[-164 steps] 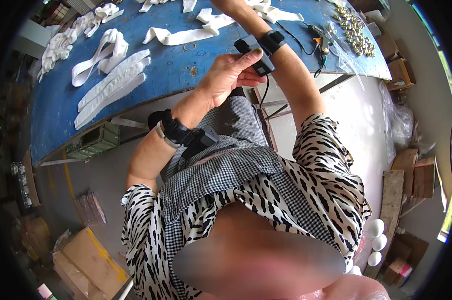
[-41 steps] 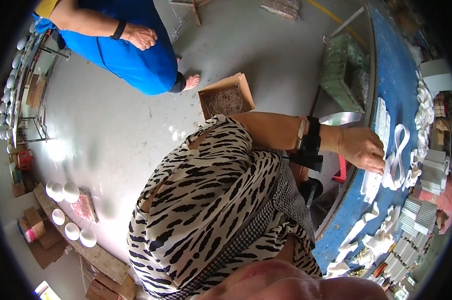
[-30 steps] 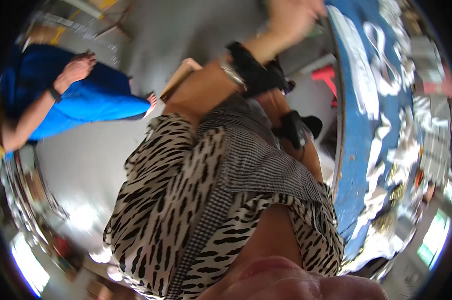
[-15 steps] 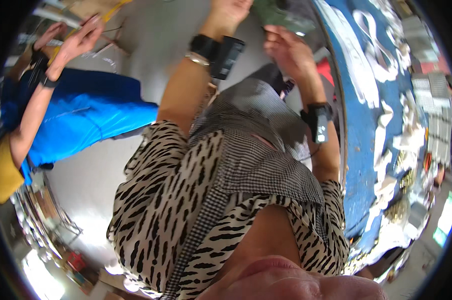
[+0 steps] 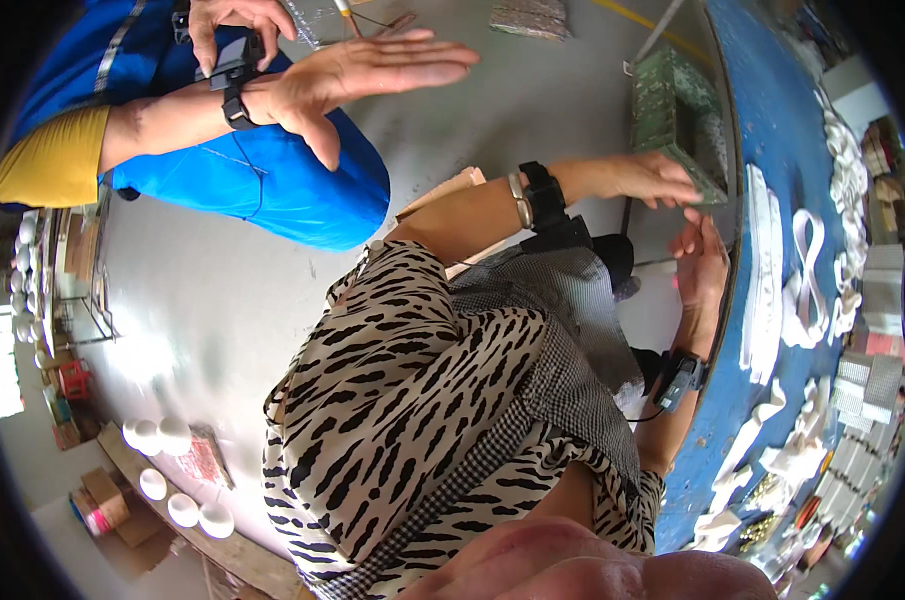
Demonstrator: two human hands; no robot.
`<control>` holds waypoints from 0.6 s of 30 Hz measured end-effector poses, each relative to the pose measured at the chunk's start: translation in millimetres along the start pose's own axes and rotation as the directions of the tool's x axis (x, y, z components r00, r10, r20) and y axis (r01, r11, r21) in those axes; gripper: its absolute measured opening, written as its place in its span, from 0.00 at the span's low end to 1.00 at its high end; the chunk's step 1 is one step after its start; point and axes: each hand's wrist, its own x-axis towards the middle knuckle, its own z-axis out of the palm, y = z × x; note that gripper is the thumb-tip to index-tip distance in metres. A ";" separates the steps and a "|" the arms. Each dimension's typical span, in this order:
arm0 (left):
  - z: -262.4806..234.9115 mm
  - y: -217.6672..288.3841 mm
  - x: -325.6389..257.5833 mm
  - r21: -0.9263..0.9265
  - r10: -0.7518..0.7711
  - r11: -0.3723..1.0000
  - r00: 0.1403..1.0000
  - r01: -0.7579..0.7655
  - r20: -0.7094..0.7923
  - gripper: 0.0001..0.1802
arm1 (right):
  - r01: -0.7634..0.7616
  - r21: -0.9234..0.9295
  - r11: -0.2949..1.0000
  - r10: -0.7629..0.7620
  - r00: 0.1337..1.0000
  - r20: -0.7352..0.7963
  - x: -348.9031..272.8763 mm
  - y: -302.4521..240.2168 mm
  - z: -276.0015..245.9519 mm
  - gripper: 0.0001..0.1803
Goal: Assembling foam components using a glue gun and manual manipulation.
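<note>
At the right of the frame, the left hand [image 5: 657, 178] is touching a green crate [image 5: 672, 120], fingers loose; the right hand [image 5: 702, 262] is hovering open, holding nothing, beside the blue table [image 5: 772, 150].

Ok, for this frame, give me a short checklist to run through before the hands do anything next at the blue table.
1. Left hand free of load: ok, it rests on the green crate and grips nothing that shows.
2. Right hand free: ok, open, fingers up, beside the edge of the blue table.
3. White strips within reach: ok, they lie on the table just past the right hand.
4. Both wrist devices in place: ok, a dark band shows on each forearm.
5. Co-worker's hand clear of the crate: ok, raised well apart.
6. Crate contents: cannot tell, too blurred.
</note>
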 end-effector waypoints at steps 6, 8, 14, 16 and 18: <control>22.4 0.8 1.3 -0.056 -0.028 0.998 0.994 0.034 0.102 0.35 | -0.044 -0.363 0.931 0.063 0.997 0.040 -8.3 -7.1 10.9 0.15; 24.9 -1.6 5.3 -0.094 -0.010 0.995 0.997 0.017 0.073 0.32 | -0.052 -0.414 0.909 0.073 0.997 0.034 -10.2 -7.7 14.8 0.16; 28.3 -14.2 11.1 -0.281 0.040 0.959 0.999 -0.043 -0.019 0.21 | -0.062 -0.429 0.901 0.087 0.995 0.039 -13.0 -6.9 22.0 0.17; 29.5 -16.5 12.4 -0.288 0.038 0.956 0.998 -0.051 -0.051 0.19 | -0.076 -0.428 0.900 0.093 0.996 0.017 -14.1 -7.0 22.1 0.17; 29.6 -17.3 13.6 -0.320 0.065 0.942 0.991 -0.098 -0.114 0.18 | -0.063 -0.385 0.921 0.101 0.992 0.079 -15.5 -7.7 21.3 0.16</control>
